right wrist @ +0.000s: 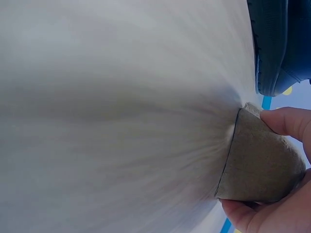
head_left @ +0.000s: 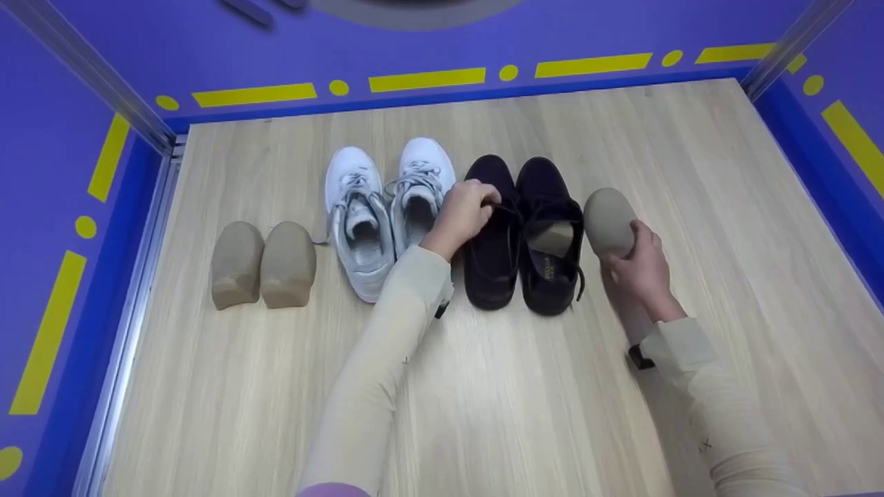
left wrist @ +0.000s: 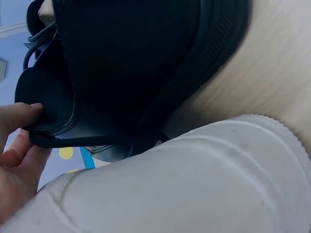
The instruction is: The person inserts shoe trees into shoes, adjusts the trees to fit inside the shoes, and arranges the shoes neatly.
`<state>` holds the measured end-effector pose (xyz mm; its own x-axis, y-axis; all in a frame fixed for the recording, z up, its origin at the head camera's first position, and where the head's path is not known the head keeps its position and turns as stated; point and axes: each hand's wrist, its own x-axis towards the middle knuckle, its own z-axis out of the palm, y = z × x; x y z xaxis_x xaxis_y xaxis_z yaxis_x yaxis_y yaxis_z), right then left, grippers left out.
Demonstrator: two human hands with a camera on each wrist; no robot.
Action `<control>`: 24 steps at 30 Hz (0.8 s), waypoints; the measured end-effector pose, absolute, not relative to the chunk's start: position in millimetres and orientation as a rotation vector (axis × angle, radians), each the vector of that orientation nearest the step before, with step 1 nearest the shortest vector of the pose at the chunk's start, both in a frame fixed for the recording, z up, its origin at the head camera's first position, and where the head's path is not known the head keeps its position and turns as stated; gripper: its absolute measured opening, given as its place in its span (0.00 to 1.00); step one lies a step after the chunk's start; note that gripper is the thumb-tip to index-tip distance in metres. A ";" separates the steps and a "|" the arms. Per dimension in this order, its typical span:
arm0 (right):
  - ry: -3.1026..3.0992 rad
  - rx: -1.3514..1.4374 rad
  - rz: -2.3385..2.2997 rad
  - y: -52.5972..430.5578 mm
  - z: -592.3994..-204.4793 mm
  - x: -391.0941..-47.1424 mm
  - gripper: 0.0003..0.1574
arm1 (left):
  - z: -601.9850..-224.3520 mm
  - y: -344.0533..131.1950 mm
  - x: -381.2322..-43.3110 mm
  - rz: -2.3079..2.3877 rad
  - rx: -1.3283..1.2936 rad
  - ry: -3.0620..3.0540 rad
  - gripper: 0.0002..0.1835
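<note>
My left hand [head_left: 463,214] pinches the tongue [left wrist: 46,97] of the left black shoe [head_left: 492,279], thumb on one face and fingers behind it. A lace runs close to those fingertips. The right black shoe [head_left: 542,178] stands beside it, with a beige shoe insert [head_left: 552,238] showing in its opening. To the right of the pair, my right hand [head_left: 644,269] grips another beige shoe insert [head_left: 609,219], rounded end pointing away. In the right wrist view, thumb and fingers hold opposite sides of this insert [right wrist: 260,160], close over the board.
Left of the black pair stand two white lace-up shoes [head_left: 351,169], one partly behind my left forearm. Two more beige inserts [head_left: 237,259] lie side by side farther left. Blue-purple walls [head_left: 387,52] with yellow marks border the wooden board [head_left: 228,414].
</note>
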<state>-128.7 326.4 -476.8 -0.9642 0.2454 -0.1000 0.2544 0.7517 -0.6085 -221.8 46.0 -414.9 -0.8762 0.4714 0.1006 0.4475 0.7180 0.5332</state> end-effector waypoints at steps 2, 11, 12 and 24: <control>2.931 0.420 -1.025 326.5 -477.2 -128.7 0.46 | -414.8 45.0 -222.6 0.893 0.758 2.853 0.09; 2.985 0.417 -1.000 328.1 -477.4 -126.7 0.46 | -417.3 42.5 -223.1 0.973 0.733 2.849 0.06; 2.993 0.427 -0.993 328.1 -477.3 -126.3 0.46 | -417.4 42.6 -223.1 0.980 0.729 2.854 0.06; 3.019 0.502 -0.881 329.7 -473.7 -123.8 0.47 | -417.3 43.5 -224.5 1.025 0.642 2.852 0.05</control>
